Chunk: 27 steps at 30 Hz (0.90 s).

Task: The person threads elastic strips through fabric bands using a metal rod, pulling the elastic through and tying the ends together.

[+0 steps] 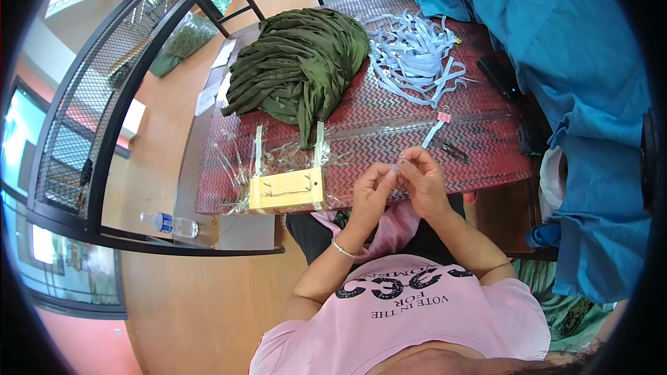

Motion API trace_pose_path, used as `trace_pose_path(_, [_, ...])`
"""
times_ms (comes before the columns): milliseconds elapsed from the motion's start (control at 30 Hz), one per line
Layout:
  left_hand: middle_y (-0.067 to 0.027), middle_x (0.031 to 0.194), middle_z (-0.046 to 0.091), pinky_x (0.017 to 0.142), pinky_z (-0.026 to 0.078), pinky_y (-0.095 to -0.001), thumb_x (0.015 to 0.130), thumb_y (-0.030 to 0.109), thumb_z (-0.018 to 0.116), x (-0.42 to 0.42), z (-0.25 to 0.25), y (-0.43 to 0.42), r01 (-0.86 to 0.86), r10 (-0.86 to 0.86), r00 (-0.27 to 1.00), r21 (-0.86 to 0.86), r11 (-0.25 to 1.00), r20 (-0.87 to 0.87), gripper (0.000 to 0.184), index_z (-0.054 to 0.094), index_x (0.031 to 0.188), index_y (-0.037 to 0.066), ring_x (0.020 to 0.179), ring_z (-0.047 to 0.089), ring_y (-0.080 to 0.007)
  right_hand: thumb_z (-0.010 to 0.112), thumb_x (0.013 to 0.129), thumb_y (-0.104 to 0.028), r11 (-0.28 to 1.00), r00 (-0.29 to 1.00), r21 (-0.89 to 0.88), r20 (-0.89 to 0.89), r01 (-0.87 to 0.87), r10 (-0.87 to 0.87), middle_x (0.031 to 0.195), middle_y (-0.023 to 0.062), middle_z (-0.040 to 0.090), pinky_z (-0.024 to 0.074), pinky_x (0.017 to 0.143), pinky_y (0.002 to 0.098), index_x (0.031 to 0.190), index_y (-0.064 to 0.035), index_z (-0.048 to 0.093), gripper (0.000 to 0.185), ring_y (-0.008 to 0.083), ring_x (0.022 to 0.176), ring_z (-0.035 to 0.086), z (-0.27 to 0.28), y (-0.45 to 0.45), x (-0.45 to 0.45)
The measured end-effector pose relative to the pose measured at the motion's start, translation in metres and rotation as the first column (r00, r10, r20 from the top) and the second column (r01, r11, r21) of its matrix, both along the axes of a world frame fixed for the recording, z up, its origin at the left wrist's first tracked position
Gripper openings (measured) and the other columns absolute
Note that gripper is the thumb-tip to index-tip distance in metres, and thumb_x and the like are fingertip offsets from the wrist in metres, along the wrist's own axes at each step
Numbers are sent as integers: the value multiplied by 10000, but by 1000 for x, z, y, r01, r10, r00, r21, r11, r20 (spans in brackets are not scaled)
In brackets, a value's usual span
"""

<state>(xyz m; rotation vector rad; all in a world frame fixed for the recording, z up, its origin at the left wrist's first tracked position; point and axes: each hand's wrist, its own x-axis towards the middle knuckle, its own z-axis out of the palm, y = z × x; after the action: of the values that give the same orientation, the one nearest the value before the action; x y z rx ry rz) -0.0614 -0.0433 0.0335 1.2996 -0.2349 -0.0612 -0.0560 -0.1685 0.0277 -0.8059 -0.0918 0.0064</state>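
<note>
My left hand and my right hand meet at the table's front edge, fingertips pinched close together. Between them shows a small pale bit, too small to name. A narrow light blue strip runs down to the fingers of my right hand, where its lower end is hidden. At its upper end sits a pink clip-like piece. Small dark thread snips lie just right of the strip. Farther back is a tangled heap of light blue strips.
A big pile of dark green fabric covers the table's back left. A yellow block is taped down at the front left edge of the red patterned table. Blue cloth hangs at right. A black mesh rack and water bottle are left.
</note>
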Motion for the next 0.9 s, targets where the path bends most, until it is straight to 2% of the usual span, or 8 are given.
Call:
trace_pose_path(133, [0,806,592,700,429,-194,915,104,554,3,-10,4,28,-29,999,18,999,37,110,589,906,1,755,538,-62,619,849,-42,982,983,-69,-55,-177,173,886,11,571,448,670,219,937,-1,610,97,95,764,549,-4,-13,4])
trace_pose_path(233, [-15,810,605,697,441,-203,915,103,553,0,-14,6,-26,20,998,114,993,53,117,589,894,-6,761,552,-69,625,842,-40,975,984,-141,6,-173,175,873,27,587,454,678,228,912,19,633,92,107,769,555,-5,-14,6])
trace_pose_path(333, [-18,801,603,692,446,-208,913,100,553,-2,-9,5,-9,5,999,87,996,44,120,596,886,-8,754,551,-72,630,842,-49,954,953,11,-51,-299,299,867,39,600,456,688,231,919,15,628,100,115,780,560,-8,-17,10])
trace_pose_path(533, [-3,785,595,672,431,-194,913,105,552,-1,0,6,-11,4,998,96,995,69,128,597,898,-14,733,534,-51,615,856,-69,956,955,107,-88,-274,283,869,48,604,459,699,247,908,0,620,86,120,772,563,-18,-11,11])
trace_pose_path(633, [4,768,592,651,423,-189,912,115,556,1,-5,8,32,-33,999,61,998,25,135,600,888,-11,722,532,-48,614,857,-62,953,959,179,-100,-244,265,870,52,636,456,658,238,948,-5,631,109,117,734,576,-22,-8,9])
trace_pose_path(733, [12,747,587,620,407,-182,912,130,560,3,-8,11,40,-41,999,102,994,6,146,603,875,-4,698,522,-41,611,859,-65,952,958,183,-105,-245,267,878,59,640,460,665,244,958,-6,627,116,125,750,582,-28,-8,9])
trace_pose_path(900, [27,680,562,525,368,-173,908,136,565,3,-5,11,43,-37,994,49,998,-102,140,604,842,19,591,478,-24,575,886,-65,949,953,233,-162,-214,255,854,46,620,460,666,243,980,4,613,123,121,739,571,-18,-3,7])
